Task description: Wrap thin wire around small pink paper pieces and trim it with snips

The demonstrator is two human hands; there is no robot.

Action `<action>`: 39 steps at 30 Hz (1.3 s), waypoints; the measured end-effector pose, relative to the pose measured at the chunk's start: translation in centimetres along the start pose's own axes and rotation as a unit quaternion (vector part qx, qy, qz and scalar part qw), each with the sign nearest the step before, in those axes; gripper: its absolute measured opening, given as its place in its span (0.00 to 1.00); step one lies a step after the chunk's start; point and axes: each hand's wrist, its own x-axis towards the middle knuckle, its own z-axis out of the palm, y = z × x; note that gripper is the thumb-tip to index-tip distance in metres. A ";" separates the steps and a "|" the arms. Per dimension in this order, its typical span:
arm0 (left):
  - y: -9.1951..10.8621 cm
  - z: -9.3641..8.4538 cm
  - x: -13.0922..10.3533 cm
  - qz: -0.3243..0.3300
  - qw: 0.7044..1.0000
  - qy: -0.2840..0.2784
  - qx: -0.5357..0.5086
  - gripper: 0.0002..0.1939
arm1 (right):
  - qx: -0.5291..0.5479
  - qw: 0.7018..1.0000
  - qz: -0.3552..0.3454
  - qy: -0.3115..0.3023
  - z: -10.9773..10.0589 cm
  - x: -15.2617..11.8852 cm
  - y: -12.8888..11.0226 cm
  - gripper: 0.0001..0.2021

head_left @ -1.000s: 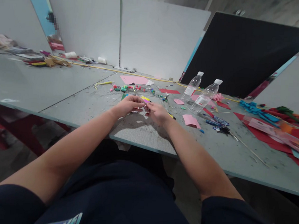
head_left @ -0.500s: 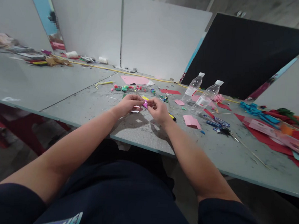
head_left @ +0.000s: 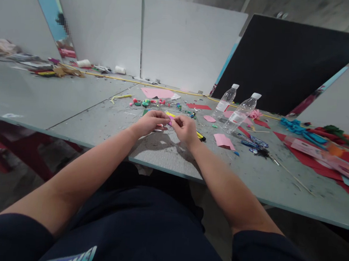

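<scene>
Both of my hands meet over the grey table, fingertips nearly touching. Between them is a small purple piece (head_left: 170, 121), mostly covered by the fingers, so its exact kind does not show. My left hand (head_left: 151, 122) pinches it from the left, and a thin white item (head_left: 160, 128) shows under those fingers. From the other side my right hand (head_left: 184, 128) pinches the same piece. Just behind the fingertips lies a yellow piece (head_left: 170, 114). A yellow-and-black cutter (head_left: 201, 136) rests beside my right hand.
Colourful beads and small bits (head_left: 146, 103) lie behind the hands. Two clear plastic bottles (head_left: 225, 99) stand to the right, near a folded pink paper (head_left: 224, 141). Farther right are red sheets (head_left: 311, 162) and blue fabric (head_left: 295, 128). White panels (head_left: 191, 45) and a black board (head_left: 287, 66) rise behind.
My fingertips have drawn closer together, and less of the purple piece shows. My right hand has shifted very slightly; the things on the table have stayed put.
</scene>
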 end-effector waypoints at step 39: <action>-0.2 0.1 0.0 0.008 1.000 0.004 -0.010 0.10 | -0.091 0.995 -0.023 0.019 -0.1 0.2 0.6 0.09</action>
